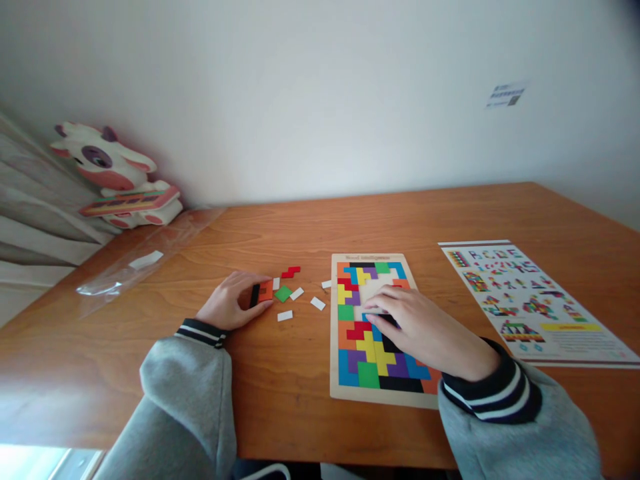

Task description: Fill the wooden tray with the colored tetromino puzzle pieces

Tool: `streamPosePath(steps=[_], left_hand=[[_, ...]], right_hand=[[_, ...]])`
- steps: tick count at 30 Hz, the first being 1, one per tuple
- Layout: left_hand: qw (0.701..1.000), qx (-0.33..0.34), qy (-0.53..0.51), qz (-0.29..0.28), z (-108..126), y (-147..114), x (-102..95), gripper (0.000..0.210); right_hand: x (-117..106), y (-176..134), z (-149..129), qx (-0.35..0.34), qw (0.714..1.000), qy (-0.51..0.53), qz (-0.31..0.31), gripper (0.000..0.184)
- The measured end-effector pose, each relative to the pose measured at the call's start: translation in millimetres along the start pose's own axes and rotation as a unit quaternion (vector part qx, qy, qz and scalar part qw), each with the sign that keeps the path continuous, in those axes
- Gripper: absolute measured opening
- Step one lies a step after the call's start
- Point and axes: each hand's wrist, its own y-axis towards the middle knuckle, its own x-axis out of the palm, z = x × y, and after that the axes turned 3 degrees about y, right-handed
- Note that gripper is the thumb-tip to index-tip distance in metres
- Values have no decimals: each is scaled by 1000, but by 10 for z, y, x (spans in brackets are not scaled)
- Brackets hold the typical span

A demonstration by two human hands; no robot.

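My left hand (233, 299) rests on the table at the left, thumb and fingers curled around a black puzzle piece (255, 295) and orange puzzle pieces (266, 290) lying side by side. My right hand (407, 323) is over the wooden puzzle board (367, 257), palm down. Its thumb and fingertips are a little apart, by the bare patch of the board (369, 288), and no piece shows plainly between them. Coloured pieces, such as a green one (369, 375) and a yellow one (367, 347), fill much of the board. The hand and sleeve hide part of its right side.
Between hand and board lie a red piece (291, 272), a green piece (283, 294) and several white pieces (285, 315). A printed pattern sheet (540, 307) lies at the right. Back left are a clear plastic bag (170, 240) and a cow-shaped toy (117, 167).
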Motion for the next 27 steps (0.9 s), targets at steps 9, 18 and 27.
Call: streamPosePath(steps=[9,18,27], left_hand=[[999,-26,-21,11,28,24,64,40],[993,-77,-33,84,242,397,425,39],[980,-138,-119,85,261,444,534,39]], right_hand=[[-90,3,55,4,999,-16,38,14],[-165,-24,110,33,998,-19,59,21],[-146,-33,142,47,997,-31,54,21]])
